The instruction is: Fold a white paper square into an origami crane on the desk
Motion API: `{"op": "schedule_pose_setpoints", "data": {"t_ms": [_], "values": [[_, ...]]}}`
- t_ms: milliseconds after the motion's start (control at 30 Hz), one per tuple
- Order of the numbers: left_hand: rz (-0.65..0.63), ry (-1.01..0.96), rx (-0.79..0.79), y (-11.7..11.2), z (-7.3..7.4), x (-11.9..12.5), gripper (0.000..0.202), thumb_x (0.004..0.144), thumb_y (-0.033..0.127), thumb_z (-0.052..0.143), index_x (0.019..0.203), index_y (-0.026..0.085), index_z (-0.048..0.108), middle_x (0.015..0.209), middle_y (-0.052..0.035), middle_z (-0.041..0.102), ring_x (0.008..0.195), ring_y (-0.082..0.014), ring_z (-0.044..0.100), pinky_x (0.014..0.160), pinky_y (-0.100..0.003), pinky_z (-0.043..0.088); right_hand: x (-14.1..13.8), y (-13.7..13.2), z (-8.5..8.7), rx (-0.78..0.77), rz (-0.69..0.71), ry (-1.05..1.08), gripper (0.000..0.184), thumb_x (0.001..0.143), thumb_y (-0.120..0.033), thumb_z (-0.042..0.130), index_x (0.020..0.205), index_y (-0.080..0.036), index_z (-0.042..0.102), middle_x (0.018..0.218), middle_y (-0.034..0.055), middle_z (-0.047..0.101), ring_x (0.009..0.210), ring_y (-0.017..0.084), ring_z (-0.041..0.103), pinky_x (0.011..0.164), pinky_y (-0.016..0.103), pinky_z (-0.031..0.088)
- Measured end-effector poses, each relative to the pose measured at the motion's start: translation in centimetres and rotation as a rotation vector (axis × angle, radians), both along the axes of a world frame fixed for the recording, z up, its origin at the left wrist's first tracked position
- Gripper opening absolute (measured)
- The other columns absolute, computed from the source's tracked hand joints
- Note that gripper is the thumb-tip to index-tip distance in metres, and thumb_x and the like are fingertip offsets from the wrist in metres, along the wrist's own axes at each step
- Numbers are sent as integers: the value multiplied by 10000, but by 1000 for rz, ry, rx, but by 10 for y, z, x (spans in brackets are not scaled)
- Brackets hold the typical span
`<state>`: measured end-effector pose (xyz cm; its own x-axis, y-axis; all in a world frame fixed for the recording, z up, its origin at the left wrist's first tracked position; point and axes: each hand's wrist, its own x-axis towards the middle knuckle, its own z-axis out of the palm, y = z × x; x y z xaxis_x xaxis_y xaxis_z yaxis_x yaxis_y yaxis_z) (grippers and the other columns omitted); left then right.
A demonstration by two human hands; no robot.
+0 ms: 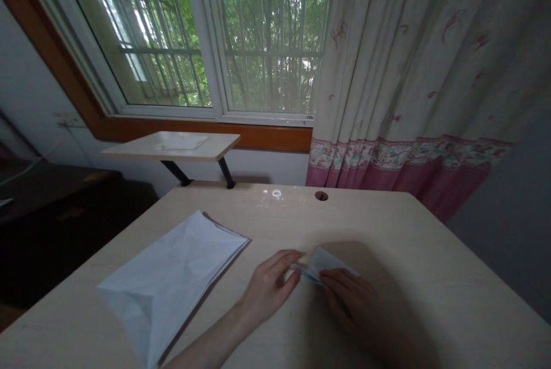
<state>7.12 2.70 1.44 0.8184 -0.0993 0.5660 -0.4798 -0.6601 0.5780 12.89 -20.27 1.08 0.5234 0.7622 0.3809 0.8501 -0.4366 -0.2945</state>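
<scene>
A small folded piece of white paper (323, 260) lies on the light wooden table (387, 231) near its middle. My left hand (270, 286) pinches the paper's left edge between thumb and fingers. My right hand (350, 297) rests flat on the paper's near right part, its fingers pressed down on it. A stack of creased white paper sheets (172, 283) lies on the table to the left of my left forearm, apart from both hands.
A small raised shelf (172, 148) with a white sheet on it stands at the table's far left edge below the window. A cable hole (321, 195) sits at the table's back. A patterned curtain (422, 70) hangs at the right. Dark furniture stands left.
</scene>
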Motion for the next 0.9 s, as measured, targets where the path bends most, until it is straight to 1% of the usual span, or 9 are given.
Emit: {"op": "schedule_pose_setpoints", "data": {"t_ms": [167,233,300,400,500,600,733,800,900], "values": [[66,99,-289,1,3,3,437,905,223,543,1324,243,419,1216,-96,583,922,-179,628,836,-338,515,7,-3,-8,151,-87,57,269,928,-237,421,1061,-226,655,1041,72,706,918,210,675,838,364,539],[61,104,-326,2,6,4,462,902,253,554,1335,239,393,1238,-109,559,969,-199,610,854,-370,507,8,-3,-9,215,-117,126,261,931,-273,425,1045,-235,656,1038,68,704,937,213,668,858,369,528],[39,103,-251,2,8,5,374,896,273,569,1258,241,480,1275,-109,519,1105,-234,547,929,-406,466,9,-3,-4,268,-117,236,256,934,-300,425,1043,-245,650,1037,58,699,951,207,657,862,356,518],[28,103,-28,0,10,2,278,884,267,594,1160,249,569,1337,-95,456,1229,-261,445,1026,-444,379,7,-2,6,338,-134,413,256,938,-348,424,1011,-252,649,1009,42,694,938,204,646,842,337,508],[27,79,160,-5,11,-2,353,892,256,585,1240,258,525,1362,-94,442,1245,-270,417,1023,-463,368,5,-1,13,406,-173,540,280,934,-398,430,946,-244,663,956,39,696,900,214,642,821,331,499],[15,62,218,-9,12,-6,353,909,232,557,1257,257,506,1349,-89,463,1232,-262,424,1015,-457,366,5,-2,13,483,-214,615,297,921,-437,449,939,-242,672,956,42,694,912,228,636,808,331,499],[-3,51,83,-11,14,-7,221,924,232,528,1144,238,551,1255,-85,539,1172,-246,475,989,-430,380,6,-2,13,558,-273,683,327,884,-501,482,926,-252,689,969,55,699,892,254,647,756,351,523],[-32,55,-42,-11,13,-8,157,931,247,515,1076,220,566,1136,-82,600,1084,-228,531,946,-393,413,6,-1,16,560,-247,730,341,882,-518,473,924,-259,690,949,57,701,860,257,656,721,354,532],[-57,100,-240,-14,11,-11,133,924,293,521,984,197,593,922,-54,642,881,-188,597,811,-305,475,5,3,21,552,-172,822,344,890,-515,454,930,-257,678,897,56,699,805,253,663,670,350,536]]}}
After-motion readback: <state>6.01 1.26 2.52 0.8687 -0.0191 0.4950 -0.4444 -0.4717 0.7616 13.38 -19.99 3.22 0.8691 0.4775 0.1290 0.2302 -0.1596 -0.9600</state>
